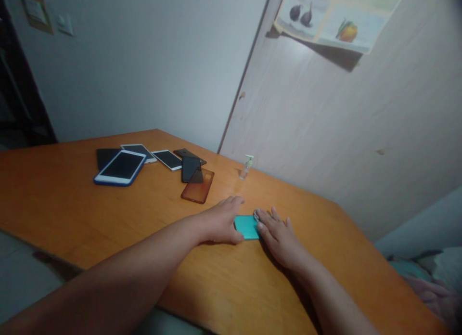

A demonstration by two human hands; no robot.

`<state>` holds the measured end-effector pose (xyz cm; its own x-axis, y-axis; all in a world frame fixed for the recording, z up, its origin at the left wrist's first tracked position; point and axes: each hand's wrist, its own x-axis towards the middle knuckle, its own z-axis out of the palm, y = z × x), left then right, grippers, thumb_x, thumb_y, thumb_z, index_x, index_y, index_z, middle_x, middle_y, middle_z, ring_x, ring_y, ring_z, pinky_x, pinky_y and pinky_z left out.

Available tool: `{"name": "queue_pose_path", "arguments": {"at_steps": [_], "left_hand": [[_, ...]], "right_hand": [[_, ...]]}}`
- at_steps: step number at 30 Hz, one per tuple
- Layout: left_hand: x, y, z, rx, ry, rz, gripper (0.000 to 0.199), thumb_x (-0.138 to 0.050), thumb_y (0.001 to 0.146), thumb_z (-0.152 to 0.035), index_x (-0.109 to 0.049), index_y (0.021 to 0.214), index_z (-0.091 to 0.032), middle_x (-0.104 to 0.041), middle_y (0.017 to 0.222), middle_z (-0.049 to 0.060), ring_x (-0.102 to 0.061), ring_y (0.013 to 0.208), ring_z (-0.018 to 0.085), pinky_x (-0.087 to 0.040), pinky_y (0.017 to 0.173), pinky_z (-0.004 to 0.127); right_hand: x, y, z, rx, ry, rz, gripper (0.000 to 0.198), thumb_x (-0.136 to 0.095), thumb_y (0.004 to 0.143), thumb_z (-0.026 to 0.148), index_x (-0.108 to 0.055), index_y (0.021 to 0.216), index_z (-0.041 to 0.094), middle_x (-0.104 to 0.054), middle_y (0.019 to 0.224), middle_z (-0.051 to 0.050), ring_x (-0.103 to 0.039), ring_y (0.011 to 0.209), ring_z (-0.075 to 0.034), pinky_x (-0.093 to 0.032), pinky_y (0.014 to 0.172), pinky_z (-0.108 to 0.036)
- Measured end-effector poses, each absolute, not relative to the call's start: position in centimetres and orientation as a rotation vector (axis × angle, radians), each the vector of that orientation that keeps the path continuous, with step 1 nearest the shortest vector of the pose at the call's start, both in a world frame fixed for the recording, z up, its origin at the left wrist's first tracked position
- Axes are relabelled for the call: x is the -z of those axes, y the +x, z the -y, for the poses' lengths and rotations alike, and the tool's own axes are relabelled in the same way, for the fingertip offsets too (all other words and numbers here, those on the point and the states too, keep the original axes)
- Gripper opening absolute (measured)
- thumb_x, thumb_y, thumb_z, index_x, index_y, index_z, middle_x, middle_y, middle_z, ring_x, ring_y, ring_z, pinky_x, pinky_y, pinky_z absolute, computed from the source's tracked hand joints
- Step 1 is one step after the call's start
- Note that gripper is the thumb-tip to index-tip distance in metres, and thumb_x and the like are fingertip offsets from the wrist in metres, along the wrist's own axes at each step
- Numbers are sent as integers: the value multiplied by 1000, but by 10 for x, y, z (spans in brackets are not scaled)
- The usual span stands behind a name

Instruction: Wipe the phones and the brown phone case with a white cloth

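A flat turquoise phone or phone case (247, 227) lies on the wooden table between my hands. My left hand (222, 222) is curved around its left end, thumb at the near edge and fingers toward the far edge. Stretched out and slightly spread, the fingers of my right hand (279, 234) lie over its right end and cover that part. A small grey-white bit (256, 215) shows by the right fingertips; I cannot make out what it is.
Beyond my left arm on the table (151, 205) lie a tablet in a blue case (122, 166), a white-framed phone (168, 159), a black phone (190, 168) and a brown translucent phone case (200, 188). A small pump bottle (246, 167) stands near the wall.
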<state>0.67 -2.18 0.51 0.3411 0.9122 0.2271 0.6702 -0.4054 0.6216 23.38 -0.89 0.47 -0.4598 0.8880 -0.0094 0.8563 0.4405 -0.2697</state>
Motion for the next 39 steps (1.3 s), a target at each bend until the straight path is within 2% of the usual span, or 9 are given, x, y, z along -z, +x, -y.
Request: {"name": "queue_pose_path", "arguments": {"at_steps": [6, 11, 17, 22, 28, 32, 34, 39], "left_hand": [[-1, 5, 19, -814, 2204, -1331, 98, -79, 60, -38, -35, 143, -15, -50, 141, 20, -51, 129, 37, -45, 105, 47], [2, 6, 17, -839, 2223, -1330, 95, -76, 62, -32, -33, 145, -15, -53, 140, 18, -53, 128, 34, -44, 107, 44], [-1, 4, 18, -792, 2270, -1327, 95, -76, 64, -39, -35, 145, -13, -51, 143, 20, -53, 129, 36, -44, 106, 46], [-5, 4, 21, -750, 2267, -1410, 96, -78, 63, -40, -36, 145, -16, -57, 137, 18, -52, 129, 37, -44, 106, 46], [-3, 3, 20, -722, 2293, -1384, 96, -76, 63, -42, -35, 146, -17, -48, 147, 18, -47, 134, 37, -40, 109, 47], [-5, 4, 20, -688, 2284, -1437, 100, -77, 61, -45, -35, 147, -14, -54, 140, 18, -50, 130, 38, -43, 107, 46], [-5, 5, 19, -679, 2281, -1452, 100, -78, 60, -47, -38, 145, -15, -56, 137, 17, -51, 128, 38, -44, 105, 46], [-6, 4, 20, -678, 2311, -1430, 91, -75, 63, -45, -42, 142, -14, -57, 136, 17, -52, 127, 37, -43, 105, 45]], "right_hand": [[-12, 216, 30, -505, -1140, 2790, 57, -25, 103, 53, -24, 157, 34, -25, 162, -2, -7, 152, -31, 0, 118, -66], [-9, 224, 20, -365, -1417, 2652, 59, -23, 102, 57, -29, 155, 31, -30, 161, -3, -2, 152, -34, 2, 114, -72], [-12, 218, 26, -464, -1218, 2767, 56, -21, 103, 56, -25, 155, 38, -25, 162, 2, -5, 152, -30, 0, 118, -66], [-9, 223, 18, -336, -1472, 2636, 60, -22, 102, 59, -31, 155, 31, -30, 161, -2, -5, 151, -35, 0, 114, -72], [-10, 216, 26, -407, -1240, 2775, 57, -24, 103, 56, -23, 156, 37, -26, 162, 0, -7, 152, -32, -1, 116, -69], [-8, 232, 15, -247, -1557, 2619, 61, -22, 102, 58, -35, 154, 29, -32, 160, -4, -8, 151, -38, 0, 112, -75], [-7, 239, 12, -203, -1669, 2556, 63, -22, 101, 59, -34, 154, 27, -31, 160, -5, -6, 151, -39, 0, 111, -76], [-13, 226, 31, -394, -1338, 2770, 60, -23, 101, 60, -22, 157, 35, -22, 163, 0, -6, 152, -32, -1, 117, -68]]}}
